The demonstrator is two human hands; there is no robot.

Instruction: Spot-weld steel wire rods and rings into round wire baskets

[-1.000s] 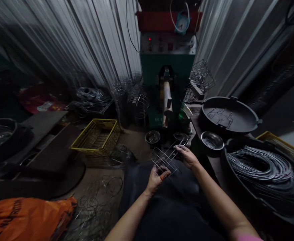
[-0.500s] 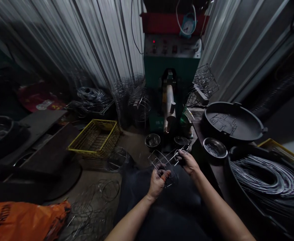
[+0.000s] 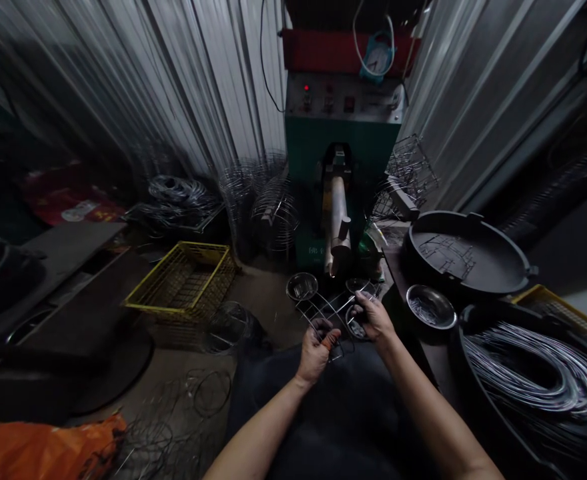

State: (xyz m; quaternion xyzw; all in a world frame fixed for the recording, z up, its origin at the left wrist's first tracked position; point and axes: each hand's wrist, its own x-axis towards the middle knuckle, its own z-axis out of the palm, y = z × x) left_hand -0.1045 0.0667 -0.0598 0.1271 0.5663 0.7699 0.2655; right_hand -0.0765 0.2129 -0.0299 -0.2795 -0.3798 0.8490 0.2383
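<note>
My left hand (image 3: 315, 349) is closed on the near edge of a small wire frame (image 3: 326, 311) made of thin crossing rods. My right hand (image 3: 373, 316) grips the frame's far right side, fingers curled round the rods. Both hands hold it above my dark lap, just in front of a green machine (image 3: 342, 137) whose metal arm (image 3: 337, 213) points down toward me. Two small metal bowls (image 3: 301, 287) sit on the floor right behind the frame.
A yellow wire basket (image 3: 186, 281) stands on the floor at left. At right are a shallow black pan (image 3: 466, 253), a steel bowl (image 3: 429, 306) and a black tub of coiled wire (image 3: 538, 373). Wire cages (image 3: 268, 203) flank the machine. Loose wire rings and an orange bag (image 3: 38, 450) lie lower left.
Both hands have carried the wire frame a little farther from me toward the machine, and the frame has curved. The view has tilted down slightly.
</note>
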